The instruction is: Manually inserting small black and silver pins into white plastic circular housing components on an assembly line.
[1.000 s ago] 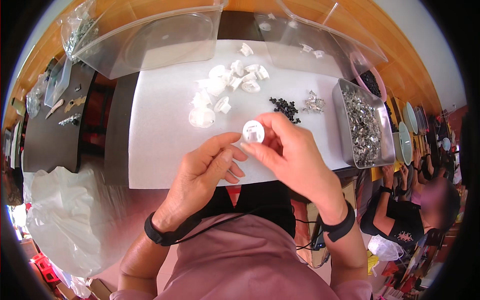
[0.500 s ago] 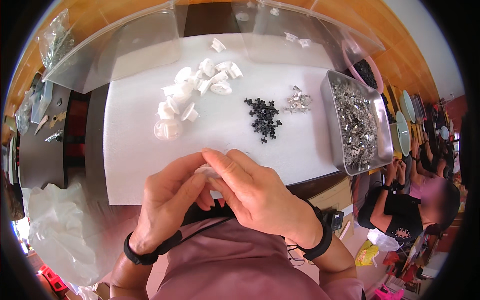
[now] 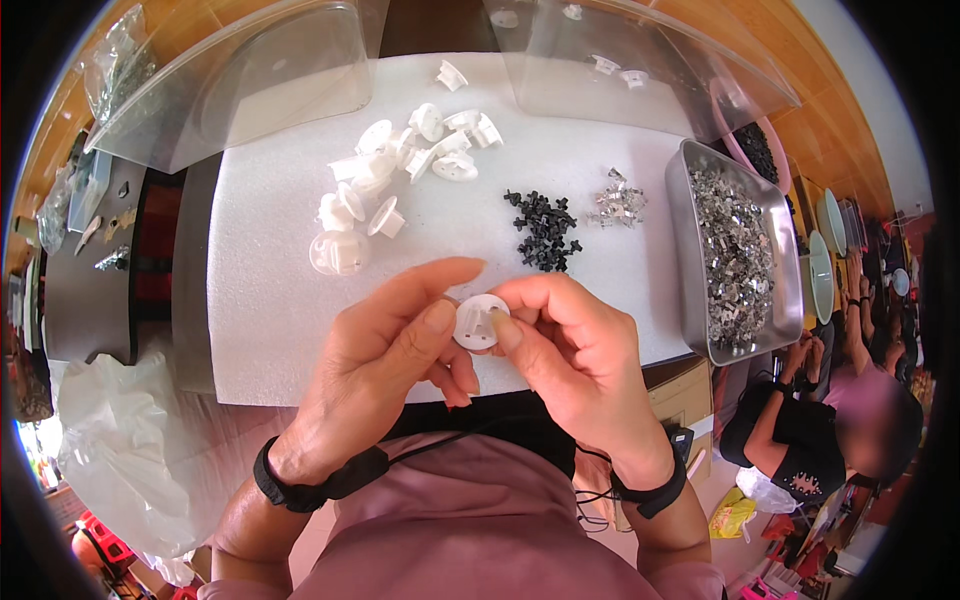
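Observation:
A white round plastic socket piece (image 3: pixel 476 338) with slots in its face is held in front of my body. My right hand (image 3: pixel 575 350) pinches it, thumb on the face and index finger curled at the rim. My left hand (image 3: pixel 385 345) grips its left edge with the thumb, the index finger stretched out past it and the other fingers partly hidden. Ahead on the white foam sheet (image 3: pixel 270 340) lies a loose heap of similar white plastic pieces (image 3: pixel 372 165). To the right are a pile of small black cross-shaped parts (image 3: pixel 545 232) and a small pile of metal clips (image 3: pixel 618 200).
A metal tray (image 3: pixel 690 300) full of metal clips stands at the right. Clear plastic lids or panels (image 3: pixel 290 70) rise along the back. Behind the tray is a pink basin (image 3: pixel 770 130) with black parts. A co-worker (image 3: pixel 800 430) sits at the right; a white plastic bag (image 3: pixel 120 450) hangs left.
My hands have turned and moved slightly up and right, bringing the slotted face of the white piece into view. My left index finger has stretched out. The whole view has shifted a little.

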### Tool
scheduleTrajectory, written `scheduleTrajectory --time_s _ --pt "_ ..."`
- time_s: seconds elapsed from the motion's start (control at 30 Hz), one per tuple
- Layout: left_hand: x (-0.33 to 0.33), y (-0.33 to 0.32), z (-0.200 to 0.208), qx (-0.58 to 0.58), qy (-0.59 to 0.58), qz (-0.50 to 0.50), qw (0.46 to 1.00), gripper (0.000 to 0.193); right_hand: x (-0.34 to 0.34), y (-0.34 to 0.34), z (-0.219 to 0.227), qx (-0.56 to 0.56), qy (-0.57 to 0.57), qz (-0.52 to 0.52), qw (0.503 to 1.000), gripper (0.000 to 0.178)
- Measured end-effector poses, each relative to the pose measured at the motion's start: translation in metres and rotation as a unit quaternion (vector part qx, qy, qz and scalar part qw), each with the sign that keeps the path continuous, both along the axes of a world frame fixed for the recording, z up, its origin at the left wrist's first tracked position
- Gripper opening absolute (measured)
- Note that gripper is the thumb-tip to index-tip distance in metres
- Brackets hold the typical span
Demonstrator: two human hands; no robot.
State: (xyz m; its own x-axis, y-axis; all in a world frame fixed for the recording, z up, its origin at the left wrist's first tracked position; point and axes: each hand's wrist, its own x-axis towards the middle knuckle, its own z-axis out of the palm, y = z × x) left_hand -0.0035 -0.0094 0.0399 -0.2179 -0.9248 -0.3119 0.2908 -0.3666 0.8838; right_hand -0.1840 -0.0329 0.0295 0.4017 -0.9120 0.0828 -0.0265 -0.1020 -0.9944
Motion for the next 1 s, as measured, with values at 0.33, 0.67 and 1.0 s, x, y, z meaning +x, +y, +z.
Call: scheduleTrajectory --time_s 0.33,0.67,1.0 --pt "-0.005 0.000 -0.009 -0.104 -0.030 -0.034 0.994 0.032 0.003 -0.003 0.013 0.115 -0.029 0.002 0.993 0.007" --pt "0.004 -0.005 -0.017 -0.050 -0.009 0.006 0.999 0.030 -0.028 -0.017 0.049 -0.068 0.181 -0.092 0.977 0.021" --pt "0.000 -0.009 -0.024 -0.050 0.043 0.029 0.997 0.035 -0.050 -0.086 0.067 -0.252 0.510 -0.039 0.821 0.014"
